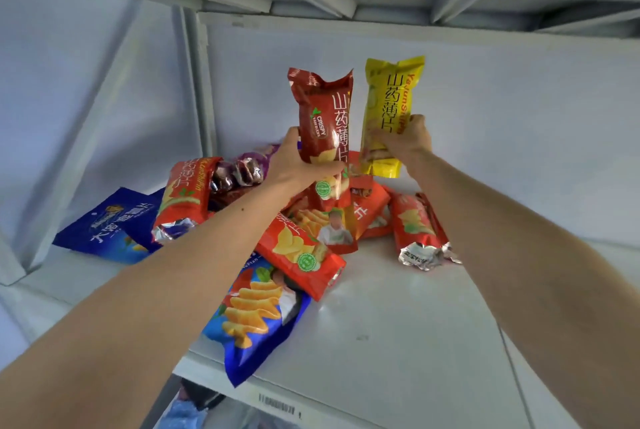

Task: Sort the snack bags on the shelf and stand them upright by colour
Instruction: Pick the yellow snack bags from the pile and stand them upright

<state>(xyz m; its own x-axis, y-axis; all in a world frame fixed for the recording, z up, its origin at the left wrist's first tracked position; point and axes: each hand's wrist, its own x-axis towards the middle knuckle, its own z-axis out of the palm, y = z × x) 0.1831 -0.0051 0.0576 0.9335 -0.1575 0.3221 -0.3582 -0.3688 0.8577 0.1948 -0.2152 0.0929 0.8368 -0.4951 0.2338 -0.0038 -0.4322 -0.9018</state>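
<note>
On the white shelf [398, 307], a blue bag [256, 311] lies flat nearest, long axis toward 1 o'clock, with red bags [298, 252] heaped beyond it. Above the heap, the left hand [294, 165] grips a red bag [323, 124] upright; at its 3 o'clock the right hand [405, 144] grips a yellow bag [389, 110], also upright.

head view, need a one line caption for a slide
Left hand lifts a red bag, right hand a yellow bag, above the unsorted pile.
</note>
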